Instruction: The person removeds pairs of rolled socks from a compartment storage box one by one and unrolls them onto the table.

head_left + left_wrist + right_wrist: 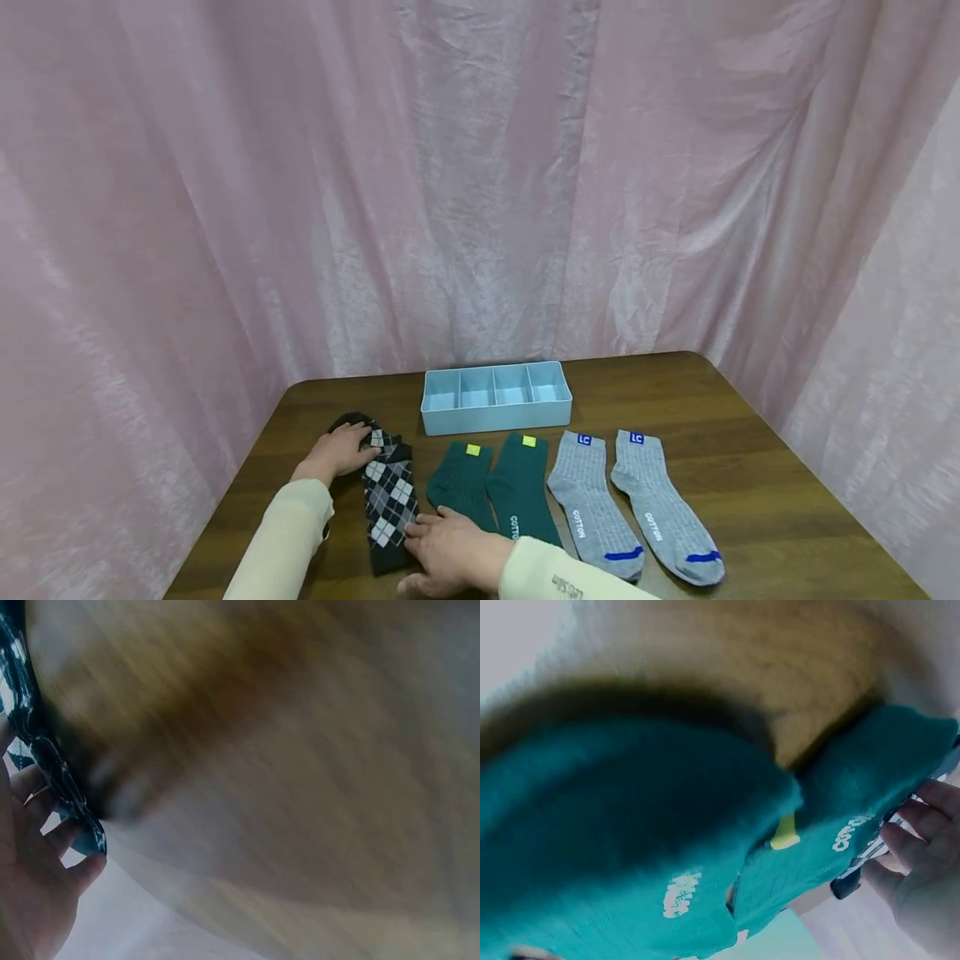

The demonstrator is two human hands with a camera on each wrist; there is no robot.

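Note:
A black, grey and white argyle sock (390, 500) lies lengthwise on the left of the table; whether a second one lies under it I cannot tell. My left hand (341, 450) rests on its far left part, fingers spread. In the left wrist view that hand (34, 870) lies against the dark patterned fabric (56, 769). Fairly straight fingers of my right hand (453, 550) touch the argyle sock's near right edge. That forearm covers the toe ends of two dark green socks (459, 479), which fill much of the right wrist view beside the hand (930, 877).
Behind the socks stands a light blue box (495, 417) with several compartments in a row. Two grey ribbed socks (592, 504) with blue toe stripes lie on the right. A pink curtain (480, 183) hangs behind the brown wooden table (765, 517).

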